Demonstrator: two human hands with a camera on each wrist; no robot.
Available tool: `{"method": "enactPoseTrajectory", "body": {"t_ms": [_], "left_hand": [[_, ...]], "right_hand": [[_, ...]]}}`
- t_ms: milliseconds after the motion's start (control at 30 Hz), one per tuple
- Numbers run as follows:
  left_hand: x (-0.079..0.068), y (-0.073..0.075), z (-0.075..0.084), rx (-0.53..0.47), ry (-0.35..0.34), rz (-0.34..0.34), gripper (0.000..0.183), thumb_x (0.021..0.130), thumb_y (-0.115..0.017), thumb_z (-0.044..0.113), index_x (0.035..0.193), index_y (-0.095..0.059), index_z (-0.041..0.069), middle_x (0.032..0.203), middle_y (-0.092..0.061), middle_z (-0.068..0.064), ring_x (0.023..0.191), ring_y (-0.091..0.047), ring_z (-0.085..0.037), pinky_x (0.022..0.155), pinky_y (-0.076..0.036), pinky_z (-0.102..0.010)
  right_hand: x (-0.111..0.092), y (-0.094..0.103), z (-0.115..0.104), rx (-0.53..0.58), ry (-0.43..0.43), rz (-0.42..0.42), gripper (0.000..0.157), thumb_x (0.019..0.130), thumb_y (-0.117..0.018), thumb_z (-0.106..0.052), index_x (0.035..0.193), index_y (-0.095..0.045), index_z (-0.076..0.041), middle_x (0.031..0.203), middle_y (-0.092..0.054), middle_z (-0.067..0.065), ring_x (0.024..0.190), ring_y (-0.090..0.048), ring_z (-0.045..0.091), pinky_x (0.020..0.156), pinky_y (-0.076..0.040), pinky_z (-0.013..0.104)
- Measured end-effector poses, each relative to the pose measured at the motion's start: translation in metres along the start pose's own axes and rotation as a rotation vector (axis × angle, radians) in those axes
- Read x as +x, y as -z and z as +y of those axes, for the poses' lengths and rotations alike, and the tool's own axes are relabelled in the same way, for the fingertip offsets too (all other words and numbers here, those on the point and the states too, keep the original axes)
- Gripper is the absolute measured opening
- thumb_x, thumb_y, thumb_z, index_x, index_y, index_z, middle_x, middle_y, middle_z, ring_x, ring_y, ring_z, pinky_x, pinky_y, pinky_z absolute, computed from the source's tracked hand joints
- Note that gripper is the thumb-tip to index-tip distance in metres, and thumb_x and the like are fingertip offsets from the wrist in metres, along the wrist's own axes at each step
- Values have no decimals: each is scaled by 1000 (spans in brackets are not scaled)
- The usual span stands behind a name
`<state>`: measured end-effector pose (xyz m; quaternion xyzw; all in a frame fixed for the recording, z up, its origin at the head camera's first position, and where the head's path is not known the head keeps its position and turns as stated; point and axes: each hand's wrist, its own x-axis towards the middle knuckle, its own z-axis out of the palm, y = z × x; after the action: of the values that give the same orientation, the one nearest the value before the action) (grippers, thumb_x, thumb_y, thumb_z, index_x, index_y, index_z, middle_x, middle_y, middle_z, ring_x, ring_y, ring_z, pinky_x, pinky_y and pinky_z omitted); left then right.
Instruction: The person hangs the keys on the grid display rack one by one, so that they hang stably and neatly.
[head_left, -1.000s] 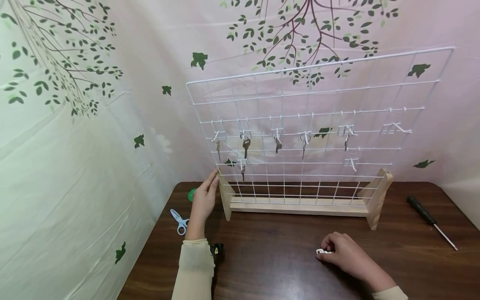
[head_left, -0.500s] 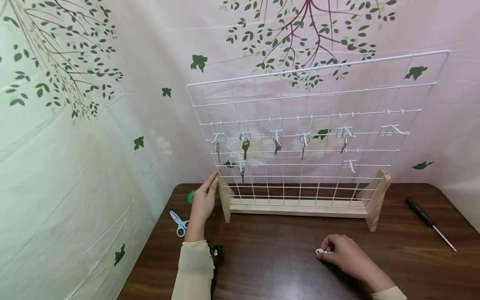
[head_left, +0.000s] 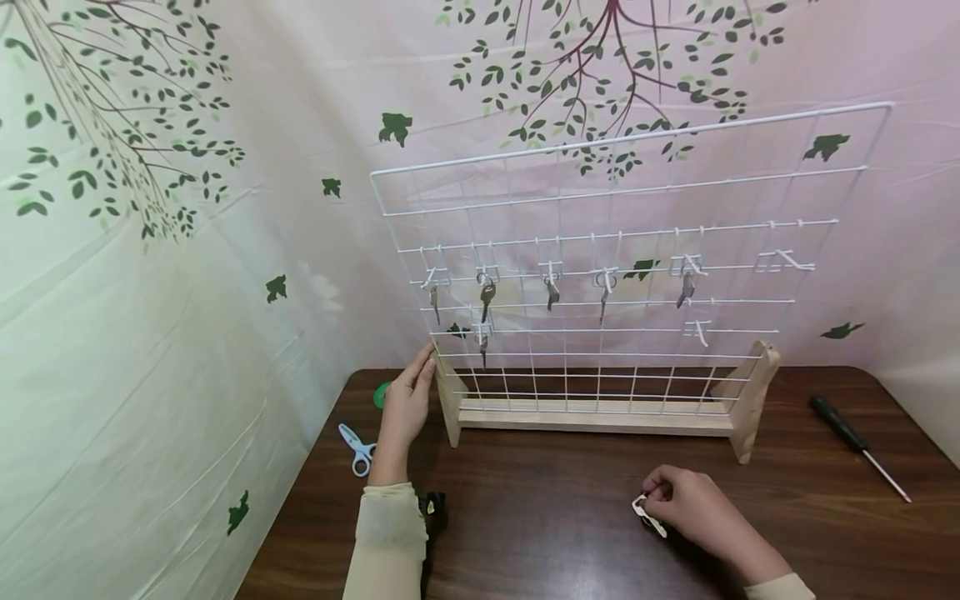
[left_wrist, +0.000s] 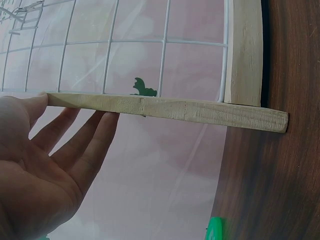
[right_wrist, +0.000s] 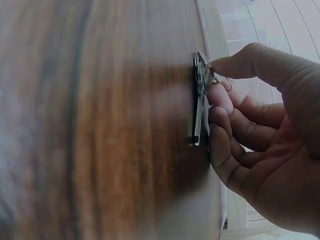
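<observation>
In the head view, a white wire grid rack [head_left: 632, 140] stands on a wooden base [head_left: 600, 418]. My left hand [head_left: 405, 408] grips its left wooden end piece [left_wrist: 170, 109], thumb at the front corner and fingers along the outer face. Several keys hang from its white hooks, among them one key [head_left: 686, 290] at the right; the hook [head_left: 791, 260] at far right and the hook [head_left: 701, 333] below bear none. Low over the table, my right hand [head_left: 688, 500] pinches a metal key [right_wrist: 198, 107] by its ring, between thumb and forefinger.
Light-blue scissors [head_left: 358, 450] and a round green object [head_left: 381, 394] lie on the left of the dark wooden table [head_left: 540, 500]. A black-handled screwdriver [head_left: 843, 427] is at the right. Printed cloth [head_left: 315, 100] hangs close behind the rack.
In my right hand the key has turned, so more of it shows below the fingers. The key hanging on the right hook has swung slightly. My left hand keeps its grip.
</observation>
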<state>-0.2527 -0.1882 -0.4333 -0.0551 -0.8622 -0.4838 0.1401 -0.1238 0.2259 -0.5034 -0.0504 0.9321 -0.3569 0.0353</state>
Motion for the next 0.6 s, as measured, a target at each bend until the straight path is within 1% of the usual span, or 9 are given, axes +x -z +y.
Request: {"method": "enactPoseTrajectory", "body": {"t_ms": [67, 233, 367, 600], "left_hand": [[0, 0, 0, 1, -2, -2, 48, 114, -50, 42, 160, -53, 29, 162, -54, -11, 150, -52, -39, 119, -47, -62], [-1, 1, -1, 0, -8, -6, 48, 114, -50, 42, 160, -52, 28, 162, -54, -11, 150, -53, -39, 119, -48, -62], [-1, 0, -1, -2, -7, -4, 48, 114, -51, 42, 160, -53, 29, 162, -55, -11, 149, -53, -39, 119, -48, -62], [-1, 0, -2, 3, -11, 1, 48, 114, -51, 42, 159, -53, 29, 162, -55, -11, 149, -54, -40, 117, -49, -63]], "right_hand": [[1, 0, 0, -10, 9, 13, 12, 82, -79, -9, 93, -74, -12, 79, -70, -7, 70, -55, -5, 62, -47, 19], [1, 0, 1, 3, 3, 6, 13, 85, -79, -8, 96, -73, -11, 81, -70, -8, 72, -56, -6, 64, -49, 19], [0, 0, 2, 32, 20, 8, 11, 90, -79, -8, 99, -74, -11, 84, -72, -7, 75, -59, -7, 66, -52, 19], [-1, -2, 3, 97, 56, 51, 12, 93, -81, -10, 103, -75, -10, 90, -76, -7, 80, -61, -9, 71, -56, 19]]}}
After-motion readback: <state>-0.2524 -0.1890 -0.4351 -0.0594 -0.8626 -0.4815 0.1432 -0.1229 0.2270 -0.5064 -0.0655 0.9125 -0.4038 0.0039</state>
